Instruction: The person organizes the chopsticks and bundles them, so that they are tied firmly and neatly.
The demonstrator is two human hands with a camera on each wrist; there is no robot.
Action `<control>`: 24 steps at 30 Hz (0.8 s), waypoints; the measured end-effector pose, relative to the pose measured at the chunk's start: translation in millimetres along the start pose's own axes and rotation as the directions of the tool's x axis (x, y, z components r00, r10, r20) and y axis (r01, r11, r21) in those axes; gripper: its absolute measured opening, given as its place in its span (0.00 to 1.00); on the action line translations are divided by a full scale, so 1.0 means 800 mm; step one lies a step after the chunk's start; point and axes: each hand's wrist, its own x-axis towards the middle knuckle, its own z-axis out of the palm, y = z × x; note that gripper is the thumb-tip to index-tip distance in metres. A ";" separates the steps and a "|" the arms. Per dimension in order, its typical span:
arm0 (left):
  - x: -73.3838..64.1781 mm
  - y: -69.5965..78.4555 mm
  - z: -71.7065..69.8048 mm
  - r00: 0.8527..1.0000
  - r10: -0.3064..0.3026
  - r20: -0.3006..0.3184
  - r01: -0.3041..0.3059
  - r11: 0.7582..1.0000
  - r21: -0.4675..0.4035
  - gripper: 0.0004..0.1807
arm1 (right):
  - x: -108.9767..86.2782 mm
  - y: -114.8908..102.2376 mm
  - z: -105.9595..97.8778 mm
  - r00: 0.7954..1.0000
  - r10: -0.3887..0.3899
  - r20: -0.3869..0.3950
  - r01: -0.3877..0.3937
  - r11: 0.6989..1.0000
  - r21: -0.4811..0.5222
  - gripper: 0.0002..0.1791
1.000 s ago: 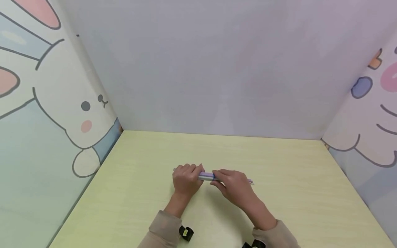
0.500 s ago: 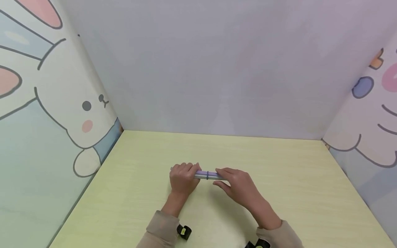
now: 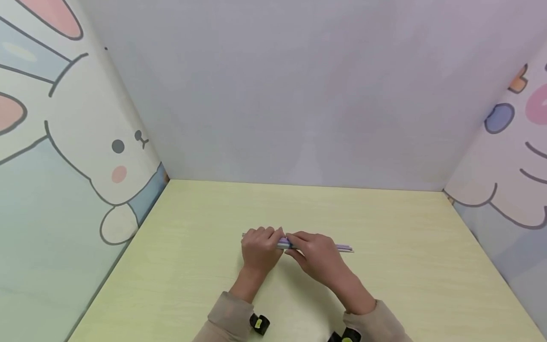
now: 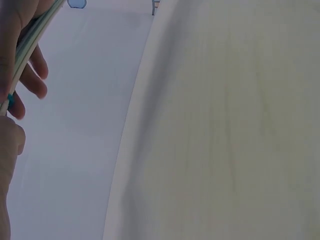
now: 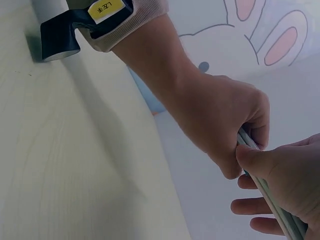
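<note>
A bundle of thin pastel sticks (image 3: 344, 248), lilac and whitish, is held level above the table in the head view. A narrow band, teal in the left wrist view (image 4: 10, 101), goes round it. My left hand (image 3: 261, 249) grips the bundle's left part in a fist. Close beside that fist, my right hand (image 3: 318, 254) pinches the bundle at the band between thumb and fingers. In the right wrist view the right thumb (image 5: 260, 162) lies along the sticks, and its other fingers (image 5: 252, 206) stick out behind them. Both hands hide much of the bundle.
The pale yellow table (image 3: 205, 209) lies below both hands. A plain grey-lilac wall (image 3: 290, 95) rises at its back edge. Panels with a cartoon rabbit (image 3: 98, 142) and another figure close the sides. Black camera mounts (image 3: 259, 324) sit at both sleeve cuffs.
My right hand has moved left along the bundle, back onto the band. The band sits nearer the left fist than before, and the sticks' right ends show again past the right hand.
</note>
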 end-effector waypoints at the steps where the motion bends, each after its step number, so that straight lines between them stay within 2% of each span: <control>1: 0.000 0.000 0.000 1.000 0.006 0.001 -0.006 1.000 -0.004 0.02 | 0.001 -0.001 0.001 1.000 0.002 0.007 -0.002 1.000 0.002 0.20; 4: 0.000 -0.003 -0.001 1.000 0.011 0.003 -0.011 1.000 0.000 0.01 | 0.002 0.000 0.000 1.000 0.009 0.007 -0.009 1.000 0.007 0.23; 7: -0.001 -0.010 -0.002 1.000 -0.012 0.014 0.012 1.000 0.009 0.06 | -0.005 0.010 -0.004 0.999 0.005 -0.052 -0.004 1.000 0.019 0.25; 12: -0.003 -0.023 -0.004 0.998 -0.061 0.026 0.061 0.998 0.003 0.09 | -0.024 0.037 -0.012 0.982 -0.022 -0.185 0.032 0.998 0.050 0.17; 17: -0.001 -0.031 -0.007 0.997 -0.055 0.052 0.056 0.998 -0.034 0.09 | -0.033 0.051 -0.015 0.976 -0.046 -0.215 0.073 0.990 0.120 0.23; 21: 0.005 -0.036 -0.011 0.997 -0.030 0.068 0.035 0.997 -0.076 0.12 | -0.035 0.058 -0.015 0.970 -0.065 -0.235 0.102 0.983 0.151 0.22; 24: 0.008 -0.041 -0.015 0.996 -0.074 0.051 0.077 0.996 -0.054 0.16 | -0.038 0.063 -0.015 0.961 -0.058 -0.269 0.102 0.983 0.150 0.22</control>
